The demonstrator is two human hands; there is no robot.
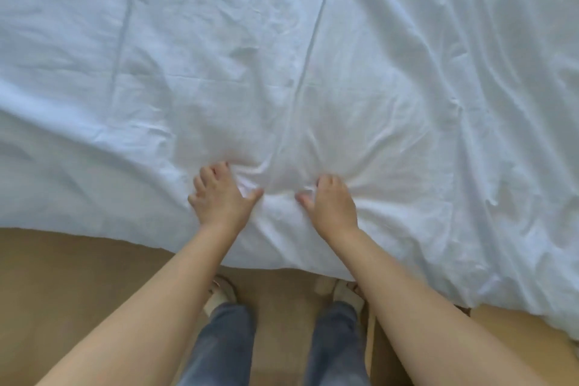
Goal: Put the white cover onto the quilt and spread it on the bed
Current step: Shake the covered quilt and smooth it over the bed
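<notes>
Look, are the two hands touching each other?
Apart. The head view shows bunched white cover filling the gap between the left hand and the right hand, each gripping the cloth.

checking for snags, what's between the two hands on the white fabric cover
Only a puckered ridge of the white fabric cover lies between the left hand and right hand in the head view.

Matt white woven cloth for the white cover, soft and finely creased; smooth matt tan for the floor; faded blue-grey denim-like cloth for the trousers; pale matt slippers.
</notes>
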